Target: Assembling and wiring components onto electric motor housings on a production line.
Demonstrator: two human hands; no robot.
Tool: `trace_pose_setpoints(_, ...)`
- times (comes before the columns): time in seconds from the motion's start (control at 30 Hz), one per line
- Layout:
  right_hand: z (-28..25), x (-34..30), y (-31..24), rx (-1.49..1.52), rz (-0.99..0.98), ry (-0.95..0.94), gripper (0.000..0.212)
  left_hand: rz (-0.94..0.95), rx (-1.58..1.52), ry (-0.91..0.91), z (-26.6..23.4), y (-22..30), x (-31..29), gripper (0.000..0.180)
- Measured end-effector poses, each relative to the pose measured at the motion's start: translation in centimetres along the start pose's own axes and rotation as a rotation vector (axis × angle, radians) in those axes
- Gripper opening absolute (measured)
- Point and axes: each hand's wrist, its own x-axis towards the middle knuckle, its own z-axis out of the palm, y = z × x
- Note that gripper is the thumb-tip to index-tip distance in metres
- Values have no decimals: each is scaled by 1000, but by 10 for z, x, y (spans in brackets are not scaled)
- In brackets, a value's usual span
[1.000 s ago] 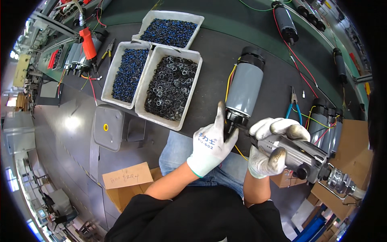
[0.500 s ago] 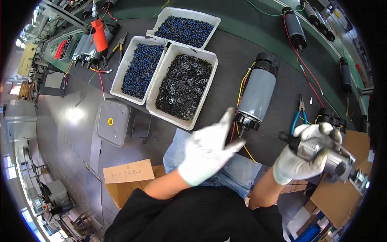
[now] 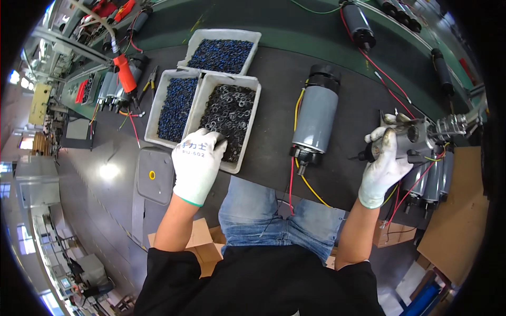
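My left hand (image 3: 197, 166), in a white work glove, reaches over the near edge of a white bin (image 3: 252, 131) of dark metal washers (image 3: 232, 108). Its fingers are curled together among the washers; the tips are hidden, so I cannot see what they hold. My right hand (image 3: 387, 163), also gloved, grips a grey metal air tool (image 3: 410, 138) with a dark nose pointing left and a hose fitting on its right end. Between the hands a grey cylindrical motor (image 3: 317, 113) lies on the dark bench, its threaded shaft (image 3: 302, 169) toward me, red and yellow wires beside it.
Two more white bins hold small blue-and-black parts (image 3: 221, 55) (image 3: 178, 102). An orange hanging power tool (image 3: 124, 73) and pliers (image 3: 151, 83) are at the left. Several motors (image 3: 416, 184) lie right of my right hand. Cardboard boxes (image 3: 453, 205) stand below the bench.
My left hand has swung left from beside the motor's shaft into the washer bin, its fingers now curled. My right hand has lifted the air tool farther over the bench. The view has shifted.
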Motion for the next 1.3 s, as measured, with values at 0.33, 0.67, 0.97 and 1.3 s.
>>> trace_pose_setpoints(0.33, 5, 10, 1, 100, 45, -34, 32, 100, 225, -87, -1, 10, 11, 17)
trace_pose_setpoints(0.67, 5, 26, -7, -190, 234, -73, 48, 244, 111, 49, -4, -14, 18, 11)
trace_pose_setpoints(0.97, -41, 10, -7, -795, -308, -92, 49, -368, -876, 207, -28, -7, 19, 11)
trace_pose_setpoints(1.3, -80, 3, 28, -1462, -185, -219, 36, -316, -1467, -138, -32, 152, -44, 14)
